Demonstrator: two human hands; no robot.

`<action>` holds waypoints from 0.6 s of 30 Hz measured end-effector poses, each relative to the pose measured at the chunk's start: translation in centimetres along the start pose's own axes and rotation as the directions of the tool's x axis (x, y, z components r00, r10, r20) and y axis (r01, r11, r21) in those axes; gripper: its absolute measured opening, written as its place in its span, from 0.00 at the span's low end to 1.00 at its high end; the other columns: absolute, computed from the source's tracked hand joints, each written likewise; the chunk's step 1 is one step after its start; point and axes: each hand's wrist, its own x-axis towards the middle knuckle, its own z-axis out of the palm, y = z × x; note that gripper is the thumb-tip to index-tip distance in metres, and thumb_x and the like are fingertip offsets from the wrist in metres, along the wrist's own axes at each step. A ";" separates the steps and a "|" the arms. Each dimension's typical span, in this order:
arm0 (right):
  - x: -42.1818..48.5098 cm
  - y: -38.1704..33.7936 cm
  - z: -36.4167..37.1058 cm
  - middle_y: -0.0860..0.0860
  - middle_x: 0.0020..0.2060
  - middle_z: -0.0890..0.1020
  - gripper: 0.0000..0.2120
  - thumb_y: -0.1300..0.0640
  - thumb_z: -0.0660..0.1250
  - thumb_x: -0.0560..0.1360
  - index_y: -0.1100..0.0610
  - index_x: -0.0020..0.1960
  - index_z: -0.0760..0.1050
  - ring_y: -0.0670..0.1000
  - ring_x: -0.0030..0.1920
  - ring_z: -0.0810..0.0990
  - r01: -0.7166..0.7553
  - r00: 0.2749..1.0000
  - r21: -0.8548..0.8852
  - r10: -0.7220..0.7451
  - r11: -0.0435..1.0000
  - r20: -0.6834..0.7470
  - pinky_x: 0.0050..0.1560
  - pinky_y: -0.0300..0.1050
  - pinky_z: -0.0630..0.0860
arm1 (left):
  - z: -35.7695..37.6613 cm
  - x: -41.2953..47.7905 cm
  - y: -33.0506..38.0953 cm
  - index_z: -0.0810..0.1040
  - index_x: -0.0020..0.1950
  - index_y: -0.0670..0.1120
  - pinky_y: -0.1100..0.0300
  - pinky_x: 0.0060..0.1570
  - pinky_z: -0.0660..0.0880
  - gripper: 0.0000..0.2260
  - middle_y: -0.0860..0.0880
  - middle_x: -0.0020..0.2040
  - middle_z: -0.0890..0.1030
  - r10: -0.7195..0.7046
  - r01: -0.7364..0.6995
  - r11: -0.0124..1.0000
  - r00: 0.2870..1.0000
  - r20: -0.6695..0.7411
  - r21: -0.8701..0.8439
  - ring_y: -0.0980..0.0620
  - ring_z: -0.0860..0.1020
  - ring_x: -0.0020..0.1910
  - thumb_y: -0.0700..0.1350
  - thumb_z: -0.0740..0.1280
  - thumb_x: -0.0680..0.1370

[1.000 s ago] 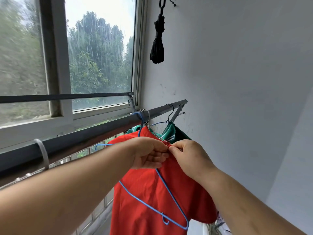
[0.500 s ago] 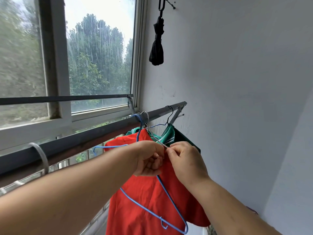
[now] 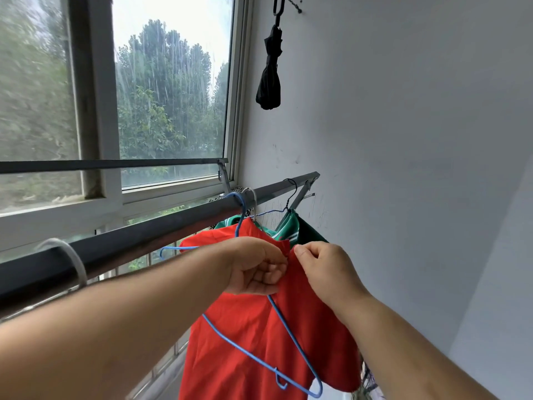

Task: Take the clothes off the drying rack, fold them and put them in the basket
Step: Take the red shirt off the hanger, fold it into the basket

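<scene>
A red shirt (image 3: 245, 336) hangs from a blue wire hanger (image 3: 259, 353) hooked over the dark drying rail (image 3: 144, 241). My left hand (image 3: 253, 267) and my right hand (image 3: 323, 269) both pinch the shirt's fabric near the collar, close together. One arm of the blue hanger sticks out of the shirt, slanting down in front of it. Behind the red shirt hangs a green garment with striped trim (image 3: 291, 229) on a black hanger (image 3: 290, 194). No basket is in view.
A white hanger hook (image 3: 69, 258) sits on the rail at the left. A second thinner rail (image 3: 115, 164) runs across the window (image 3: 161, 96). A folded black umbrella (image 3: 269, 79) hangs on the white wall (image 3: 403, 140) to the right.
Both hands have shifted slightly on the collar, and the red fabric edge now stands up between them. The view has tilted a little.
</scene>
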 end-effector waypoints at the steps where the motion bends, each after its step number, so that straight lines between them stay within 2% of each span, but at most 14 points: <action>1: 0.2 -0.2 -0.4 0.45 0.22 0.70 0.19 0.49 0.64 0.79 0.60 0.34 0.76 0.45 0.27 0.67 -0.021 0.999 0.008 0.020 1.000 0.037 0.32 0.44 0.66 | -0.2 -0.1 -0.1 0.77 0.38 0.44 0.62 0.35 0.79 0.09 0.51 0.28 0.79 0.028 -0.027 0.999 0.999 0.023 -0.025 0.59 0.77 0.23 0.40 0.64 0.79; 3: 0.4 -0.7 -0.7 0.45 0.20 0.70 0.23 0.43 0.65 0.77 0.58 0.32 0.74 0.44 0.25 0.66 -0.023 0.993 -0.004 0.024 1.000 0.116 0.30 0.42 0.64 | -0.6 -0.3 -0.3 0.78 0.41 0.45 0.61 0.36 0.79 0.08 0.51 0.31 0.80 0.084 -0.081 0.996 0.994 0.064 -0.047 0.59 0.78 0.26 0.40 0.64 0.79; 5: 0.6 -1.2 -0.4 0.46 0.23 0.74 0.23 0.40 0.65 0.76 0.56 0.32 0.76 0.45 0.28 0.71 -0.019 0.988 -0.028 0.023 0.999 0.150 0.32 0.42 0.68 | -1.0 -0.2 -0.4 0.78 0.42 0.46 0.61 0.36 0.79 0.07 0.51 0.33 0.82 0.117 -0.114 0.993 0.990 0.076 -0.042 0.59 0.79 0.27 0.40 0.64 0.79; 8: 1.4 -1.4 0.4 0.54 0.32 0.83 0.19 0.43 0.67 0.76 0.59 0.38 0.80 0.54 0.37 0.79 -0.041 0.989 -0.008 0.042 0.999 0.143 0.43 0.51 0.77 | -1.2 -0.1 -0.6 0.80 0.41 0.45 0.61 0.38 0.79 0.07 0.52 0.32 0.82 0.092 -0.090 0.996 0.994 0.054 -0.028 0.59 0.79 0.27 0.42 0.66 0.78; 10: 1.8 -1.3 0.6 0.56 0.37 0.84 0.16 0.47 0.69 0.74 0.60 0.41 0.81 0.57 0.42 0.82 -0.045 0.990 -0.027 0.048 0.999 0.135 0.47 0.52 0.78 | -1.1 0.0 -0.7 0.80 0.39 0.45 0.60 0.40 0.79 0.08 0.52 0.30 0.81 0.070 -0.069 0.997 0.997 0.031 -0.021 0.59 0.78 0.26 0.43 0.67 0.78; 12: 1.9 -1.2 0.8 0.56 0.38 0.83 0.15 0.47 0.69 0.74 0.59 0.39 0.79 0.56 0.42 0.81 -0.032 0.992 -0.090 0.042 0.995 0.116 0.45 0.50 0.78 | -0.9 0.1 -0.7 0.79 0.38 0.45 0.59 0.41 0.78 0.08 0.52 0.28 0.79 0.051 -0.051 0.999 0.999 0.006 -0.013 0.59 0.76 0.24 0.42 0.67 0.77; 14: 2.0 -1.0 1.0 0.54 0.42 0.82 0.16 0.46 0.67 0.75 0.56 0.35 0.76 0.55 0.46 0.80 0.003 0.997 -0.181 0.012 0.984 0.080 0.46 0.46 0.75 | -0.6 0.2 -0.5 0.77 0.37 0.46 0.58 0.41 0.78 0.08 0.52 0.27 0.77 0.023 -0.023 1.000 1.000 -0.011 0.004 0.59 0.75 0.23 0.42 0.66 0.77; 16: 1.8 -1.0 1.3 0.52 0.49 0.78 0.13 0.46 0.66 0.77 0.52 0.37 0.75 0.54 0.52 0.77 0.026 0.999 -0.233 -0.016 0.972 0.048 0.50 0.42 0.71 | -0.4 0.4 -0.4 0.74 0.36 0.47 0.57 0.41 0.78 0.09 0.52 0.26 0.74 0.002 -0.002 1.000 0.999 -0.032 0.013 0.59 0.73 0.21 0.42 0.66 0.76; 18: 1.6 -1.0 1.6 0.49 0.50 0.74 0.11 0.48 0.65 0.78 0.53 0.41 0.77 0.53 0.56 0.74 0.023 1.000 -0.221 -0.021 0.975 0.012 0.53 0.40 0.69 | -0.1 0.6 -0.3 0.72 0.33 0.47 0.56 0.43 0.77 0.10 0.53 0.25 0.73 -0.010 0.011 1.000 0.998 -0.055 0.013 0.58 0.72 0.19 0.42 0.65 0.75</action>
